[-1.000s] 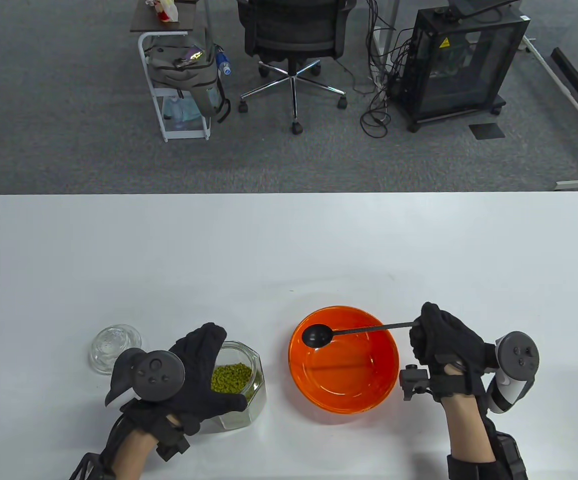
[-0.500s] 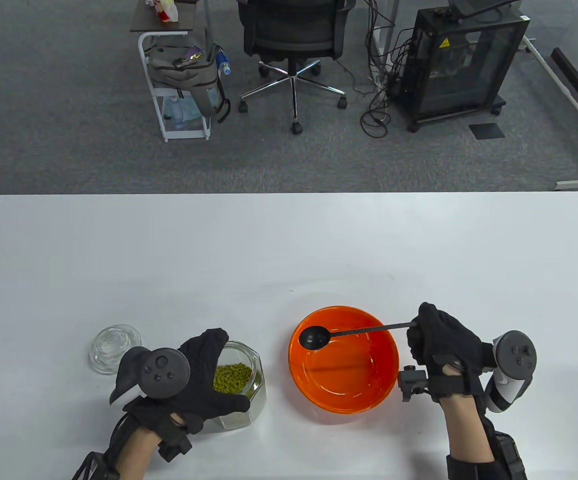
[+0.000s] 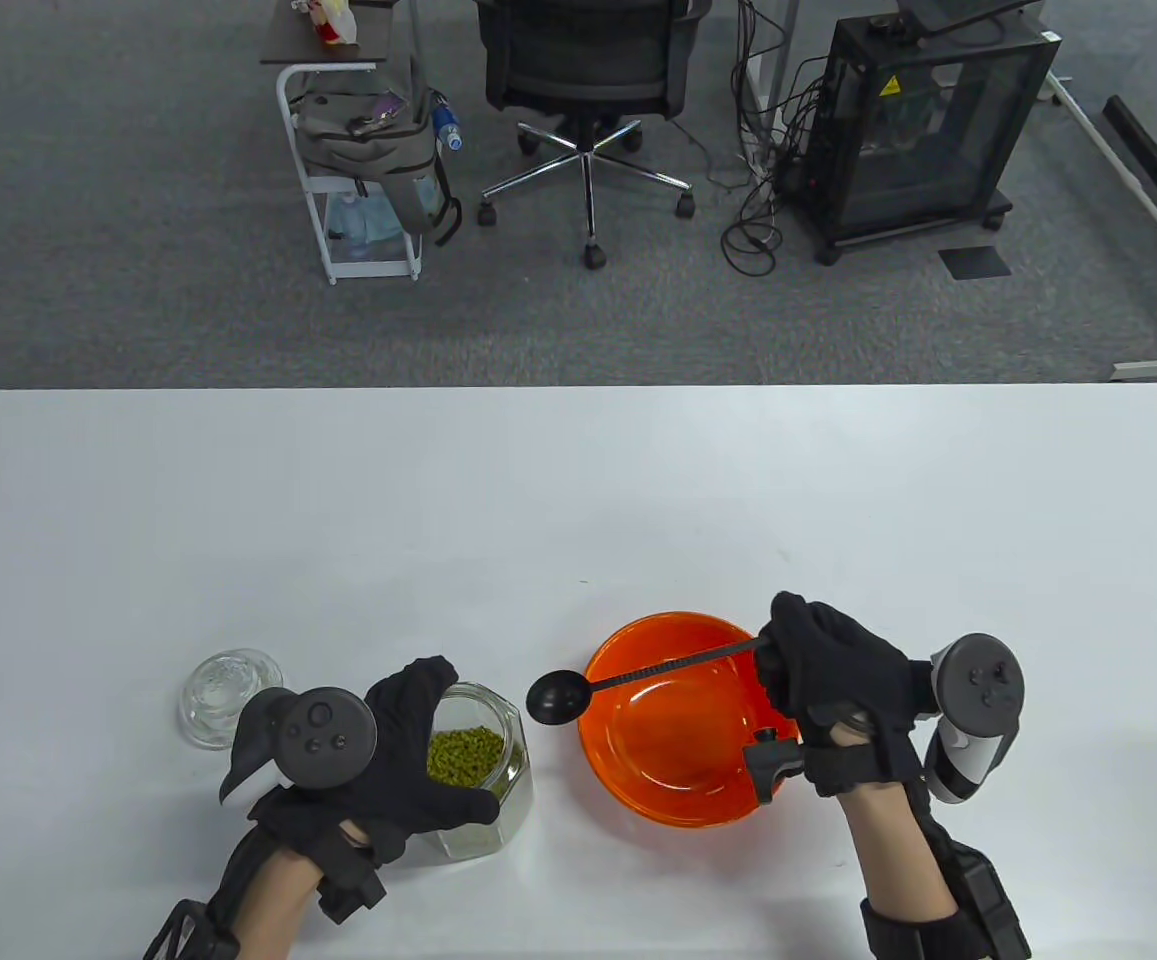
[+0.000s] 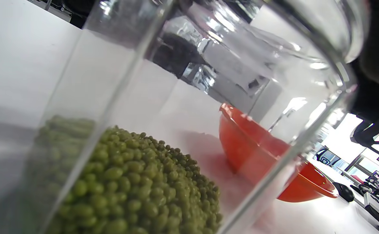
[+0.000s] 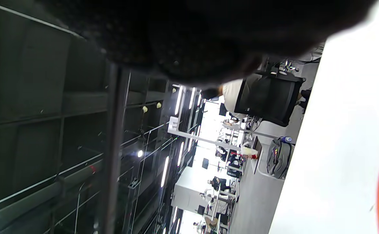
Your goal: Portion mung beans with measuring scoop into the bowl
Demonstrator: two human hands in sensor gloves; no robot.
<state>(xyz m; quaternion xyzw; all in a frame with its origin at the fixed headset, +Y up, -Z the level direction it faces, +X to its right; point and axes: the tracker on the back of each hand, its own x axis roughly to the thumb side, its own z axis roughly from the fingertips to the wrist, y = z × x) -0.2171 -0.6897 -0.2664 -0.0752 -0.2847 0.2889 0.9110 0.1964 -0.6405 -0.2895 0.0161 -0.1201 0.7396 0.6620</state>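
The left hand (image 3: 393,745) curls its fingers (image 3: 428,690) round the open glass jar (image 3: 483,765) of mung beans (image 3: 462,753), standing on the white surface (image 3: 578,500). The right hand (image 3: 838,680) pinches the handle end of the black measuring scoop (image 3: 560,695); its cup hangs leftward of those fingers, between the jar and the orange bowl (image 3: 688,720). The glass lid (image 3: 228,692) lies beyond the left hand.

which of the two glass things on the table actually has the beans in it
The glass jar gripped by the left hand, next to the orange bowl. Green mung beans show inside it; the round glass lid further left holds nothing.
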